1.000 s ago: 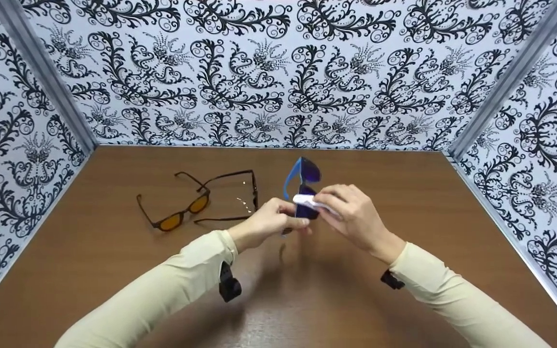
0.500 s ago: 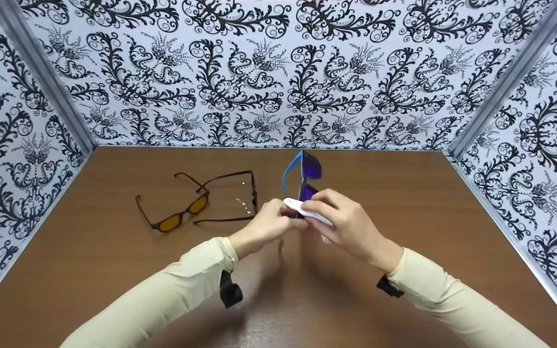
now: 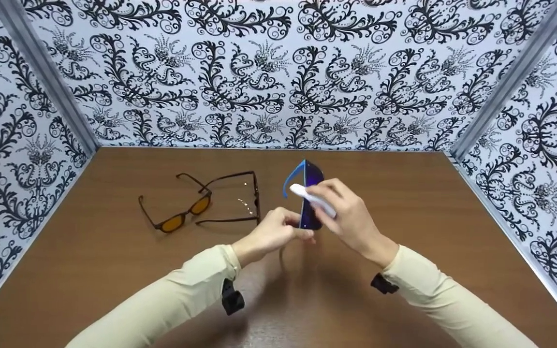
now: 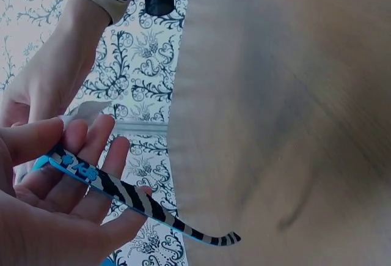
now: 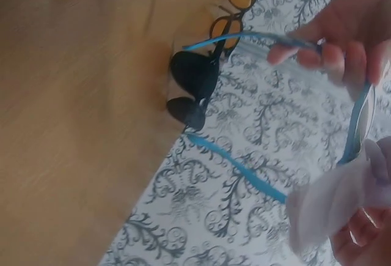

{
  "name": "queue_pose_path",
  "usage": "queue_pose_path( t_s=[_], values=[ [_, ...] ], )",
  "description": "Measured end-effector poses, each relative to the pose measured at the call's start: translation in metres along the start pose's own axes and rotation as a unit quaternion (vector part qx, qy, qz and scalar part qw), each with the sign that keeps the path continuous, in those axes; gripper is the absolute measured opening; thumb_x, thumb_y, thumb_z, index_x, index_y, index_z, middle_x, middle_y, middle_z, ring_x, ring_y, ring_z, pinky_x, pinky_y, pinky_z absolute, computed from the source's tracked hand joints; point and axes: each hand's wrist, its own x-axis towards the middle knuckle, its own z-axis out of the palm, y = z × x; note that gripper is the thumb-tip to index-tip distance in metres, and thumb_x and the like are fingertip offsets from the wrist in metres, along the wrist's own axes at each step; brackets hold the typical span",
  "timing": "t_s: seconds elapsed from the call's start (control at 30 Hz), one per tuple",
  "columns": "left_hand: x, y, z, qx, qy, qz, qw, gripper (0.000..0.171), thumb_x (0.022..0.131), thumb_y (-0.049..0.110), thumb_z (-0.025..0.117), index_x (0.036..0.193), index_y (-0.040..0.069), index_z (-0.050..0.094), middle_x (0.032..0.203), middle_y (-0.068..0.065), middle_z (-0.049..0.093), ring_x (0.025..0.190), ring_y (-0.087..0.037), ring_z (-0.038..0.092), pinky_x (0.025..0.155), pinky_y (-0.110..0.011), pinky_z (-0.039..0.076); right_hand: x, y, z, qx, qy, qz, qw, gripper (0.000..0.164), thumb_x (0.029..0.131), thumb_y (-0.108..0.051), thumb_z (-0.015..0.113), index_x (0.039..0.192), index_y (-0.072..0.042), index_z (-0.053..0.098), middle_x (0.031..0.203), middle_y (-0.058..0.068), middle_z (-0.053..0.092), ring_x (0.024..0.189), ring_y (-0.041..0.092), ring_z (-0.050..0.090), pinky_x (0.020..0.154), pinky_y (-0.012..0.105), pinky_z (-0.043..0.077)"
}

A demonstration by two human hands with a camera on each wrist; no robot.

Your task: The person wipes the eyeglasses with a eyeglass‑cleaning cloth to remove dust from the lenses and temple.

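Blue-framed sunglasses (image 3: 314, 175) with purple lenses are raised above the table in the head view. My left hand (image 3: 274, 233) pinches them at the near end of the frame. One temple arm (image 4: 143, 202), striped black and grey with a blue edge, runs out past the fingers in the left wrist view. A white cloth (image 3: 300, 190) is held folded between the thumb and fingers of my right hand (image 3: 353, 220), over the front of the sunglasses. The cloth (image 5: 327, 214) covers part of the frame in the right wrist view, so exact contact with the lens is hidden.
On the brown table (image 3: 128, 280), left of the hands, lie glasses with orange lenses (image 3: 173, 223) and black-framed sunglasses (image 3: 256, 195), both with arms unfolded and partly overlapping. Patterned panels (image 3: 259, 96) stand at the back and both sides.
The right hand and cloth have gone down toward the left hand, then back up along the sunglasses toward the far end. The sunglasses have shifted and turned slightly. The glasses on the table stay put.
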Motion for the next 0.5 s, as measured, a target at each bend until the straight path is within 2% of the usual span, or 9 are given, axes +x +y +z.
queue_pose_path(
  t_s=[0.07, 0.13, 0.27, 0.37, 0.5],
  values=[
    [0.001, 0.000, 0.000, 0.006, 0.020, 0.006, 0.9998, 0.013, 0.081, 0.007, 0.069, 0.088, -0.002, 0.073, 0.073, -0.004, 0.068, 0.075, -0.012, 0.060, 0.078, -0.030, 0.045, -0.001, -0.005, 0.002, -0.005, -0.009, -0.029, 1.000, 0.037, 0.078, 0.002, 0.075, 0.114, -0.005, 0.065, 0.104, 0.013, 0.058, 0.086, 0.023, 0.063, 0.073, 0.033, 0.057],
    [0.002, -0.001, -0.002, 0.004, 0.047, 0.012, 0.9988, 0.013, 0.080, 0.006, 0.069, 0.088, -0.003, 0.073, 0.073, -0.001, 0.067, 0.072, -0.009, 0.055, 0.074, -0.027, 0.044, -0.002, -0.009, 0.003, -0.006, -0.023, -0.054, 0.998, 0.038, 0.077, 0.002, 0.075, 0.112, -0.005, 0.065, 0.104, 0.013, 0.058, 0.085, 0.023, 0.063, 0.073, 0.031, 0.057],
    [0.004, -0.004, -0.009, -0.020, 0.086, 0.029, 0.9957, 0.017, 0.078, 0.003, 0.067, 0.092, -0.004, 0.073, 0.079, -0.002, 0.069, 0.075, -0.010, 0.056, 0.075, -0.027, 0.046, -0.006, -0.013, 0.004, -0.001, -0.036, -0.084, 0.996, 0.038, 0.077, 0.004, 0.073, 0.113, -0.008, 0.066, 0.103, 0.010, 0.060, 0.083, 0.022, 0.063, 0.070, 0.030, 0.056],
    [0.005, -0.006, -0.011, -0.032, 0.075, 0.039, 0.9959, 0.017, 0.080, 0.003, 0.066, 0.094, -0.003, 0.074, 0.085, -0.006, 0.072, 0.082, -0.013, 0.060, 0.082, -0.031, 0.048, -0.010, -0.010, 0.004, -0.019, -0.026, -0.089, 0.996, 0.037, 0.078, 0.006, 0.070, 0.112, -0.009, 0.067, 0.101, 0.009, 0.061, 0.079, 0.022, 0.061, 0.066, 0.032, 0.054],
    [0.004, -0.006, -0.010, -0.027, 0.030, 0.037, 0.9985, 0.014, 0.084, 0.007, 0.066, 0.092, -0.002, 0.074, 0.083, -0.007, 0.072, 0.091, -0.016, 0.064, 0.092, -0.037, 0.044, -0.012, -0.004, 0.002, -0.054, 0.000, -0.065, 0.996, 0.032, 0.078, 0.006, 0.069, 0.108, -0.007, 0.069, 0.099, 0.009, 0.062, 0.073, 0.022, 0.059, 0.061, 0.033, 0.052]
  ],
)
